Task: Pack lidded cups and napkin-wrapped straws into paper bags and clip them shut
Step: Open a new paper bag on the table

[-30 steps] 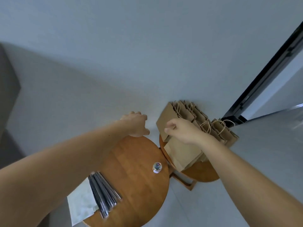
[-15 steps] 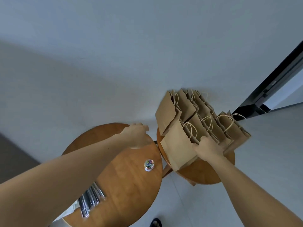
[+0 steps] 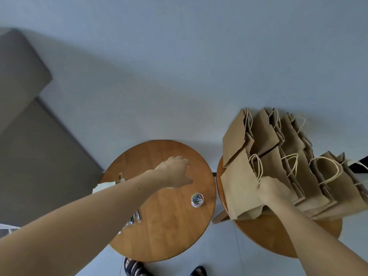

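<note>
Right hand [image 3: 272, 190] pinches the front bag [image 3: 239, 188], right of the clip jar [image 3: 197, 199]; a careless pull could topple the leaning bags [image 3: 328, 186] beyond. Left hand [image 3: 175, 172] hovers left of the jar, finger state unclear.

Likely a home: two round wooden tables [image 3: 165, 226] are standing side by side on pale floor [image 3: 179, 76]; a grey couch-like block [image 3: 20, 136] is sitting left.
</note>
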Available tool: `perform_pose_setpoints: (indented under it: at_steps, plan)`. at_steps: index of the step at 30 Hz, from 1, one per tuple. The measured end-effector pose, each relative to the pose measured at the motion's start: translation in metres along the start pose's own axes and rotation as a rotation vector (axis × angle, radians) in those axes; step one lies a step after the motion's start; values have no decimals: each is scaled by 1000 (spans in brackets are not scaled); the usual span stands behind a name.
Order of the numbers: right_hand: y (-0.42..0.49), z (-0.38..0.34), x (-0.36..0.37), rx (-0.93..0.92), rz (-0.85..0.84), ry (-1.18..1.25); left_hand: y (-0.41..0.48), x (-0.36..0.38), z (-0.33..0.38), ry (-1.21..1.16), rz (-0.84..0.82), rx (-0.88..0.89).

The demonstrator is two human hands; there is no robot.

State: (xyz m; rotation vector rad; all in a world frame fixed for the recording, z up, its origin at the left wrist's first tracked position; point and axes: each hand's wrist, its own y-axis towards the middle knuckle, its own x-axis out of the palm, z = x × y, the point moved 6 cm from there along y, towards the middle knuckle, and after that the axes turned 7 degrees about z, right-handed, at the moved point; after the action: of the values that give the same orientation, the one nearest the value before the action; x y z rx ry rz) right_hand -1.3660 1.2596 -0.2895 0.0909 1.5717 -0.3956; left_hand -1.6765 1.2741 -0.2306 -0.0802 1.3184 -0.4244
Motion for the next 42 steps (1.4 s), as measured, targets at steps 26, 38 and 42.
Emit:
perform_pose_setpoints:
  at_steps: [26,38,42]
  plan:
    - [-91,-312,46,-439,-173,346,-47,41,-200,-189,-68,-226]
    - [-89,-289,58,-217,-255,484,-25,61,-168,-207,-100,-252]
    - [-79,-287,58,-177,-247,421,-14,65,-169,-194,-30,-397]
